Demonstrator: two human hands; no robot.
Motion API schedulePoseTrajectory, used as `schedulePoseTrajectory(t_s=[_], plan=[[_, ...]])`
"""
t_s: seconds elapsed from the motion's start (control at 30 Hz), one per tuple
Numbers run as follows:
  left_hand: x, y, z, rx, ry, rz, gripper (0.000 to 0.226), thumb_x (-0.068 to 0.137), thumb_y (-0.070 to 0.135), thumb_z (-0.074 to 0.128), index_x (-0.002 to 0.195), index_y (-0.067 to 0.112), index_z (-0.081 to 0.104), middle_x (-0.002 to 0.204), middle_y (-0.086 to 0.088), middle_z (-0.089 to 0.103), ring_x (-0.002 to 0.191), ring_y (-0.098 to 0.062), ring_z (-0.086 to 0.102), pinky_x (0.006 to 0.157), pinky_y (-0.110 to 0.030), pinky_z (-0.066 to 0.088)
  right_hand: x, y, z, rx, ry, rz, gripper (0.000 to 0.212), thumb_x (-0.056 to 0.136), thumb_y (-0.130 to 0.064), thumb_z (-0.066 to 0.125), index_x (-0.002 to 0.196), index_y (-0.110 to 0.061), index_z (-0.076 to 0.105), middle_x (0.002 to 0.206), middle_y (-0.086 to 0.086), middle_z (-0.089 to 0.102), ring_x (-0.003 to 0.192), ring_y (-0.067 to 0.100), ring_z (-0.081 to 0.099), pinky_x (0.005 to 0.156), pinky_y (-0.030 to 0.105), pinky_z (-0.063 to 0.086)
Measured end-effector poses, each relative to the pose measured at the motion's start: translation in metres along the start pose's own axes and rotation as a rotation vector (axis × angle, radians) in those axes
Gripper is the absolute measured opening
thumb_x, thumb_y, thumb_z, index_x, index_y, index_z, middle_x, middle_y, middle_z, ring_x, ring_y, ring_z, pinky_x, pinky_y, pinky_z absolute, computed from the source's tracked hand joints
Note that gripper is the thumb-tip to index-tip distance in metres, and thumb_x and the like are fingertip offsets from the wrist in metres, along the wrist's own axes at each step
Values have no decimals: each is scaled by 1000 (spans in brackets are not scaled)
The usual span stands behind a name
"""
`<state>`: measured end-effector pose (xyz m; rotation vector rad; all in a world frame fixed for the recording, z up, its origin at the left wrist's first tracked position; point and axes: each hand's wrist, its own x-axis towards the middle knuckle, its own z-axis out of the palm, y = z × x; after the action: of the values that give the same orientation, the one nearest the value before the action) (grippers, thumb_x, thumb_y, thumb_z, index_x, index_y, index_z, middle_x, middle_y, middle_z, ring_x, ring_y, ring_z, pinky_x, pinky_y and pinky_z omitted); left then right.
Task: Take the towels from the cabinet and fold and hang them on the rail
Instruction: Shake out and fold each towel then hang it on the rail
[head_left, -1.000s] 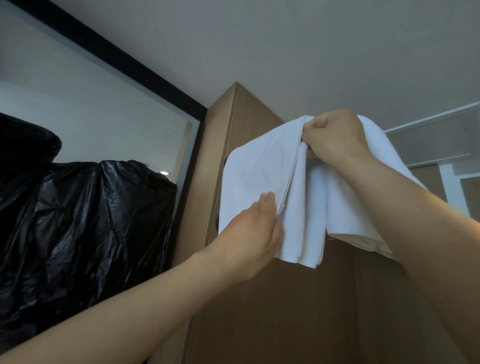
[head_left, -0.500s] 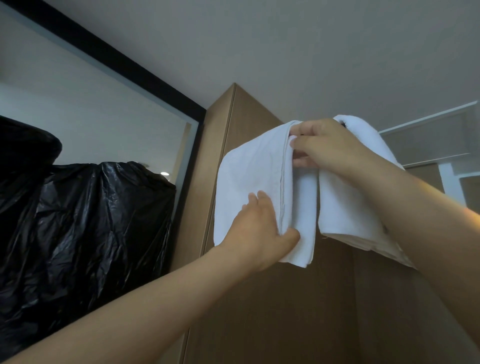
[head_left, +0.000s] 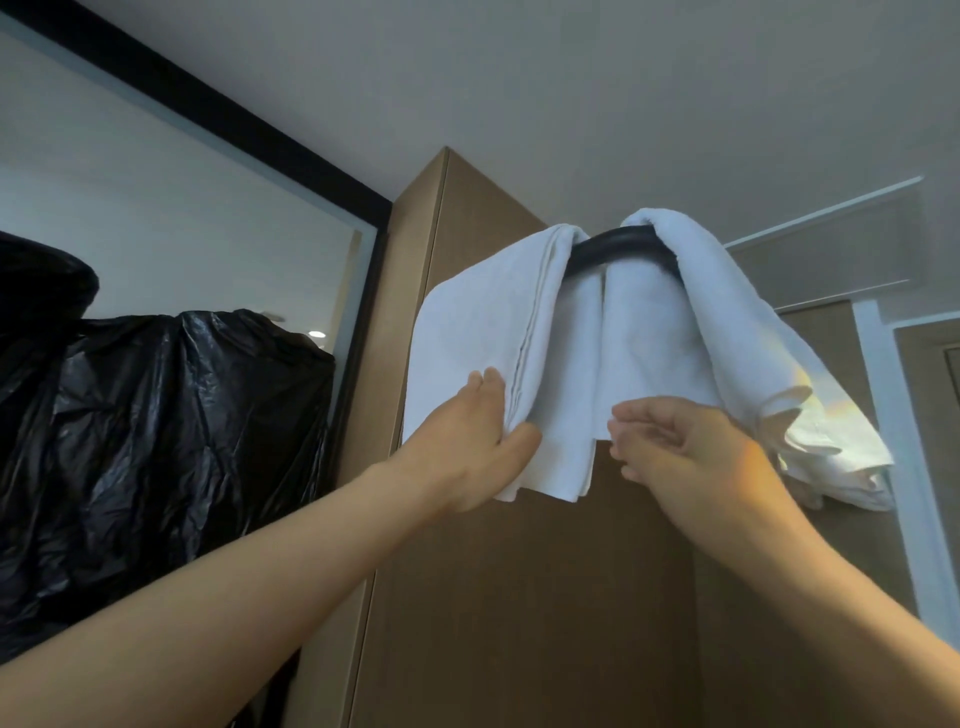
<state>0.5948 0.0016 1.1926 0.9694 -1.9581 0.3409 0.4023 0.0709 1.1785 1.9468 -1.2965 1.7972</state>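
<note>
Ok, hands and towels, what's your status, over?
Copy: left hand grips left towel at its lower edge. The right hand is loosely curled by right towel hem, contact unclear. Both towels draped over black rail. Nothing blocking.

pale grey ceiling (head_left: 571, 78), evenly lit. thick black beam (head_left: 208, 109) runs diagonally along its left edge. below that, a glossy pale panel (head_left: 182, 234) with a small light spot (head_left: 314, 333) in it. crumpled black plastic sheeting (head_left: 156, 426) lower left. tall brown wooden cabinet (head_left: 519, 597) at centre. white frame (head_left: 883, 395) far right.
</note>
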Motion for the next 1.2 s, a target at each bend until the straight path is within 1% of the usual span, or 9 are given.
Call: schedulePoseTrajectory(t_s=[0.13, 0.27, 0.37, 0.67, 0.73, 0.87, 0.97, 1.1, 1.2], plan=[[-6, 2, -4, -8, 37, 17, 63, 87, 47, 28, 133, 5, 37, 123, -13, 53, 110, -29, 54, 93, -42, 47, -1, 10, 15, -236, -4, -1, 29, 92, -38, 56, 78, -17, 69, 74, -2, 69, 70, 7, 62, 59, 19, 43], [-7, -2, -2, -7, 57, -5, 38, 90, 44, 33, 112, 15, 43, 102, -3, 47, 90, -20, 49, 81, -36, 44, 4, 20, 38, -234, -99, 81, 53, 95, -53, 48, 106, -5, 67, 107, 8, 69, 100, 26, 63, 83, 35, 47], [-8, 1, 0, -27, 52, -11, 32, 85, 47, 31, 100, 19, 35, 100, 0, 48, 86, -18, 48, 82, -39, 45, 7, 22, 50, 39, -124, 34, 47, 96, -37, 54, 91, 9, 64, 91, 22, 69, 86, 38, 63, 78, 43, 50], [-7, 6, 2, -88, -38, -30, 60, 98, 42, 28, 147, 8, 23, 157, -11, 24, 138, -26, 33, 103, -28, 24, -8, 24, 40, -55, -6, -179, 45, 93, -31, 60, 63, -3, 40, 55, 0, 39, 60, 31, 49, 56, 34, 32], [-4, 14, 3, -156, 10, -23, 35, 95, 39, 31, 109, 10, 44, 117, -9, 52, 100, -24, 53, 84, -32, 39, -11, 24, 41, -77, 6, -229, 44, 93, -30, 60, 62, -7, 39, 54, -1, 36, 56, 27, 42, 55, 37, 32], [-2, 28, 2, -262, 54, -41, 27, 97, 27, 36, 73, 17, 28, 72, 1, 31, 59, -14, 30, 55, -27, 27, -15, 23, 50, -49, 39, -259, 45, 92, -30, 62, 60, -12, 36, 51, 0, 38, 52, 20, 38, 55, 38, 35], [-5, 27, 1, -181, 12, -12, 31, 101, 19, 32, 71, 13, 31, 79, -7, 34, 72, -24, 34, 60, -31, 32, -17, 26, 58, 88, 88, -213, 29, 92, -30, 65, 69, -24, 48, 56, -1, 55, 61, 20, 58, 62, 35, 48], [-15, 4, -2, -319, -65, 43, 32, 101, 50, 32, 113, 30, 54, 127, 9, 51, 115, -12, 45, 103, -12, 31, -22, 30, 61, 220, 70, -201, 27, 93, -26, 64, 108, -35, 43, 69, -1, 68, 71, 12, 68, 62, 16, 46], [-23, -13, 0, -422, -39, 72, 58, 92, 67, 30, 143, 41, 36, 158, 11, 24, 145, -5, 23, 121, -35, 19, -25, 27, 59, 200, 46, -244, 18, 95, -24, 59, 102, -35, 46, 66, 2, 68, 71, 17, 67, 59, 21, 45]])
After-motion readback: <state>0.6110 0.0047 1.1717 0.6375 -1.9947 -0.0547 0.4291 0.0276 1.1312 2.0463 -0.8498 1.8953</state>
